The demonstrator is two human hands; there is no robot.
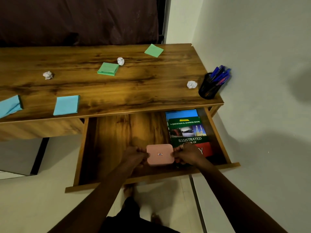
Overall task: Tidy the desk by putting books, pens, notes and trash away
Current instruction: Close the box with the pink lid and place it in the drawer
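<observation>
Both hands hold a small pink box low inside the open wooden drawer: my left hand grips its left side, my right hand its right side. To the right of the box in the drawer lies a green illustrated book on top of a blue book. On the desk lie two green note pads, two blue pads and three crumpled paper balls.
A black mesh pen cup filled with blue pens stands at the desk's right front corner, close to the white wall. A dark curtain hangs behind the desk. My feet show on the floor below the drawer front.
</observation>
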